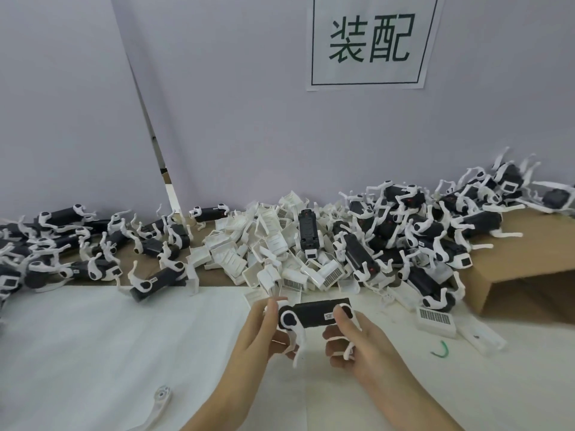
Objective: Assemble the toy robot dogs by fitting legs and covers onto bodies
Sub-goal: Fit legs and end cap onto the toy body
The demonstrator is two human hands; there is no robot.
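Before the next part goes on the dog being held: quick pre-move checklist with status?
1. Body secured: ok. The left hand and right hand both grip the black dog body above the white table.
2. Near-side legs fitted: ok. A white leg hangs at each end.
3. Far-side legs: cannot tell, hidden behind the body.
4. Cover fitted: cannot tell from this angle.
5. Covers in reach: ok. The pile of white covers lies just beyond the hands.
6. Spare leg: ok. A loose leg lies on the table near left.
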